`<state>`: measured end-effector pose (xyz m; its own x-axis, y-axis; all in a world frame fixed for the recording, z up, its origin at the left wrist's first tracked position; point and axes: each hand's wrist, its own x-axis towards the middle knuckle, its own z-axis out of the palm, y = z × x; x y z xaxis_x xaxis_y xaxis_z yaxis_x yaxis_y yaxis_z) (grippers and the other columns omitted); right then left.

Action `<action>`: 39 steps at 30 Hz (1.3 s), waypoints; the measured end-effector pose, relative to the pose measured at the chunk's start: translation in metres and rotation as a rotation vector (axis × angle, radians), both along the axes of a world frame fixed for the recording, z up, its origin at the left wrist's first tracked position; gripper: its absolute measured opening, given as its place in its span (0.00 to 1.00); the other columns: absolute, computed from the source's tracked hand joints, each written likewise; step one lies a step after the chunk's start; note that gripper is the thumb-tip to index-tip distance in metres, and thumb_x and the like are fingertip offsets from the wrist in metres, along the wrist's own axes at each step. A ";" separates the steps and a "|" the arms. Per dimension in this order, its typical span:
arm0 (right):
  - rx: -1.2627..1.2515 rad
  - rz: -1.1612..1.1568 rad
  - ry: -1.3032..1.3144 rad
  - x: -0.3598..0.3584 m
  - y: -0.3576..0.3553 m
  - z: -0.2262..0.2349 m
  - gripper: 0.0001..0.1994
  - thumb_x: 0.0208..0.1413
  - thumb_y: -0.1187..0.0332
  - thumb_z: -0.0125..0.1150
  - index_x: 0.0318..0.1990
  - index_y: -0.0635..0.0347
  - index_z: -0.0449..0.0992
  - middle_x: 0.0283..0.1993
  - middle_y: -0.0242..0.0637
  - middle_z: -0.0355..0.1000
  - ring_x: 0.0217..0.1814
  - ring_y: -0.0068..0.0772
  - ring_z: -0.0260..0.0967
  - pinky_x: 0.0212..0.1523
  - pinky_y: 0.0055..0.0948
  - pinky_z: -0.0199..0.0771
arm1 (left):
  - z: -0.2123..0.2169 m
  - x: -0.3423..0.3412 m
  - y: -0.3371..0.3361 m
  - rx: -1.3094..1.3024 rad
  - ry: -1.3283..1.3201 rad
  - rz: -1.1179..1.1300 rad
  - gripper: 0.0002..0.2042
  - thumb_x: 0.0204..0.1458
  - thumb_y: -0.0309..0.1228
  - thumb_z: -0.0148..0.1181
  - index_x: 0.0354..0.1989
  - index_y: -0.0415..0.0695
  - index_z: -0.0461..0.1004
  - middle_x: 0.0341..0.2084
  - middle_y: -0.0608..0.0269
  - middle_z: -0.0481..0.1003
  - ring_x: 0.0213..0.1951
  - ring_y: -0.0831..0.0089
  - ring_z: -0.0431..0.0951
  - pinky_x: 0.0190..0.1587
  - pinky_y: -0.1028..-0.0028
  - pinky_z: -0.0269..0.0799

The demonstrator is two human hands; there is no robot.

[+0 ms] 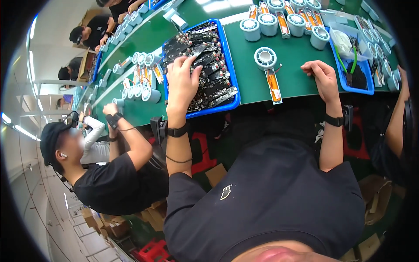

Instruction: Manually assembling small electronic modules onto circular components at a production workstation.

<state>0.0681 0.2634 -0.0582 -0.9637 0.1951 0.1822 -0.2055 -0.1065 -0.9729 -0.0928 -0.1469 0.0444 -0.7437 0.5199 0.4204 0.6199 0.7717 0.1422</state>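
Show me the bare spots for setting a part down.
Bare green table shows between the blue tray and the lone housing with its orange-and-white strip, and between that strip and the right hand. Crowded: the tray, full of circuit boards; the far side, lined with more housings; the blue bin at right.

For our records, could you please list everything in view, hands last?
Tabletop: one, green, top
Large plastic tray: one, blue, centre-left
Flat circuit boards: many, black, large tray
Lone round housing: one, pale blue, centre
Narrow strip: one, orange, below housing
Similar housings: many, pale blue, rear, sides
Small plastic tray: one, blue, right
Tool handles: two, green, small tray
Translucent box: one, whitish, small tray
Coworkers: several, mostly in black, left, right
Plastic stools: several, red, below tabletop
Cardboard boxes: several, brown, floor
Shirt: one, black, bottom
Left hand: one, bare, over large tray
Right hand: one, bare, near small tray
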 end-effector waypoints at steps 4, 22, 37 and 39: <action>-0.053 0.024 0.011 -0.001 0.001 0.004 0.14 0.73 0.67 0.52 0.45 0.69 0.80 0.48 0.41 0.79 0.50 0.27 0.73 0.52 0.25 0.68 | -0.001 -0.021 0.017 -0.037 0.006 -0.088 0.16 0.53 0.36 0.71 0.50 0.47 0.81 0.49 0.57 0.77 0.53 0.52 0.74 0.56 0.55 0.69; 0.379 0.066 0.137 0.015 -0.076 0.070 0.12 0.60 0.84 0.57 0.49 0.67 0.80 0.59 0.46 0.76 0.50 0.35 0.78 0.48 0.30 0.77 | -0.004 0.105 0.086 0.847 -0.634 -0.191 0.07 0.57 0.19 0.65 0.39 0.37 0.72 0.27 0.64 0.75 0.28 0.77 0.80 0.29 0.78 0.74; 1.019 0.266 0.204 -0.017 -0.093 0.076 0.13 0.53 0.79 0.67 0.47 0.64 0.81 0.58 0.43 0.78 0.49 0.48 0.79 0.47 0.37 0.80 | -0.065 0.127 0.115 0.831 -0.764 -0.227 0.19 0.67 0.21 0.51 0.66 0.37 0.64 0.39 0.63 0.72 0.25 0.83 0.70 0.26 0.81 0.69; 1.014 0.254 0.267 -0.022 -0.092 0.075 0.10 0.55 0.80 0.66 0.45 0.66 0.81 0.54 0.43 0.80 0.45 0.43 0.81 0.42 0.33 0.81 | -0.061 0.128 0.124 1.004 -0.791 -0.217 0.17 0.68 0.21 0.49 0.64 0.37 0.65 0.38 0.64 0.72 0.25 0.84 0.69 0.27 0.81 0.68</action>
<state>0.0457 0.1710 0.0166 -0.8599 -0.3650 0.3569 -0.5097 0.6545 -0.5585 0.0352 -0.0232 -0.0164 -0.9085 0.3761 0.1821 0.2003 0.0097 0.9797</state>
